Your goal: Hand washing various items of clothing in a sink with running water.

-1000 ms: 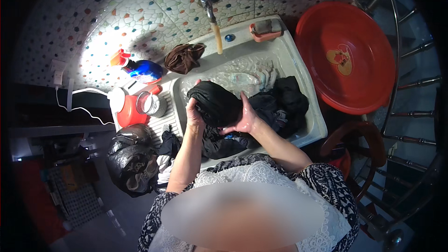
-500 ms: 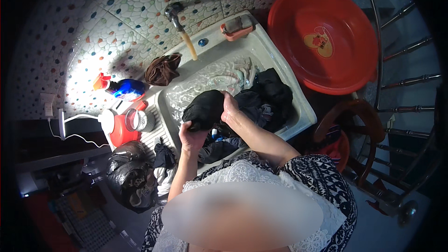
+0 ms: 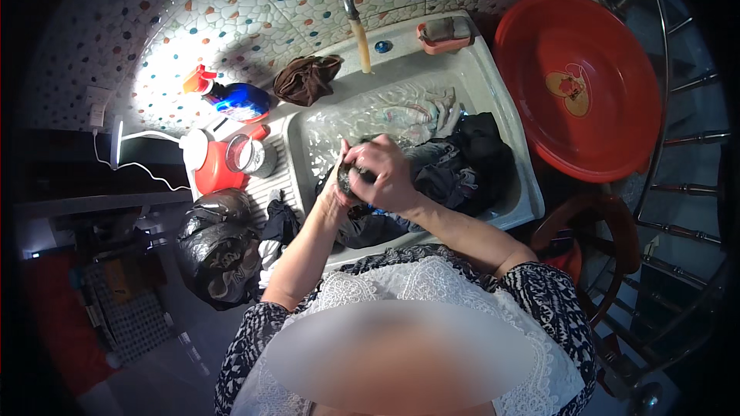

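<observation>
Over the sink point(image 3: 532, 204), my left hand point(image 3: 337, 189) and my right hand point(image 3: 385, 173) press together around a bunched black cloth point(image 3: 357, 183). Both are closed on it, and the fingers largely cover it. Beneath and to the right of my hands, a heap of dark wet clothes point(image 3: 486, 150) lies in the sink. Light patterned cloth point(image 3: 412, 117) sits in the shallow water behind my hands. A brown cloth point(image 3: 307, 81) is bunched on the sink's back left rim.
Above the sink hangs a tap point(image 3: 348, 6) with a hose end. A soap dish point(image 3: 445, 44) sits on the back rim. A large red basin point(image 3: 593, 135) stands right. To the left are a blue spray bottle point(image 3: 243, 100), a glass jar point(image 3: 258, 158) and a black plastic bag point(image 3: 212, 239).
My hands have come together and squeezed the black cloth, spread between them before, into a small bundle. My right hand now lies over it. The whole view has shifted slightly.
</observation>
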Tool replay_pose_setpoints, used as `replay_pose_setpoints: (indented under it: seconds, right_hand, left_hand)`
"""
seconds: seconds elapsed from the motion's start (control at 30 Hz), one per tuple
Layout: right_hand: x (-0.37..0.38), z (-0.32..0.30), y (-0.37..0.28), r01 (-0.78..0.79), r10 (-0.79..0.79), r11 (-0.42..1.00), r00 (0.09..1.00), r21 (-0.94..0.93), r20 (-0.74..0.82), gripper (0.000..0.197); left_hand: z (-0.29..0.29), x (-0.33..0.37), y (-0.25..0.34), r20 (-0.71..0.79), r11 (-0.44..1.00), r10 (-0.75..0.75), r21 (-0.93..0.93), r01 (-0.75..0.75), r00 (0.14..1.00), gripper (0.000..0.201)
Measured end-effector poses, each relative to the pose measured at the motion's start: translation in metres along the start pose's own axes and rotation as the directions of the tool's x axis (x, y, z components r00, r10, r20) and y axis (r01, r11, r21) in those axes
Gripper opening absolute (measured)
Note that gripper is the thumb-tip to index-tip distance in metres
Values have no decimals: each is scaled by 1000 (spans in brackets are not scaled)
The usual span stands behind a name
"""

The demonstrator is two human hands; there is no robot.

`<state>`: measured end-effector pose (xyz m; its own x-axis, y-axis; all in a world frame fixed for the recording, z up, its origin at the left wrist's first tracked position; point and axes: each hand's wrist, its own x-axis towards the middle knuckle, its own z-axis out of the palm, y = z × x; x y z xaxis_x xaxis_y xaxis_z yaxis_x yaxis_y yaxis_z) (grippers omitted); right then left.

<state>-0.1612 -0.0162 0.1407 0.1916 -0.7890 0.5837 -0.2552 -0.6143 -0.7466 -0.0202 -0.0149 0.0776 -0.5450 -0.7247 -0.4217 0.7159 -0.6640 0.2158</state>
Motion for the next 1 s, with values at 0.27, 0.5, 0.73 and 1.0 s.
replay_pose_setpoints:
  seconds: [0.27, 0.5, 0.73, 1.0]
  right_hand:
    - [4, -13, -38, 308, -302, 951, 890, 39, 343, 27]
    - [-2, 2, -44, 432, -427, 891, 697, 139, 576, 28]
    - [-21, 19, -36, 436, -429, 881, 574, 184, 697, 16]
    - [-67, 32, 0, 217, -312, 950, 730, 227, 608, 16]
  left_hand:
    - [41, -2, 20, -642, 627, -230, 477, 615, 732, 46]
    - [18, -19, 21, 302, -286, -164, 897, -338, 939, 46]
    - [-28, 1, -1, 77, -186, -192, 976, -113, 978, 46]
    - [-125, -39, -35, 128, 248, 58, 959, -139, 990, 41]
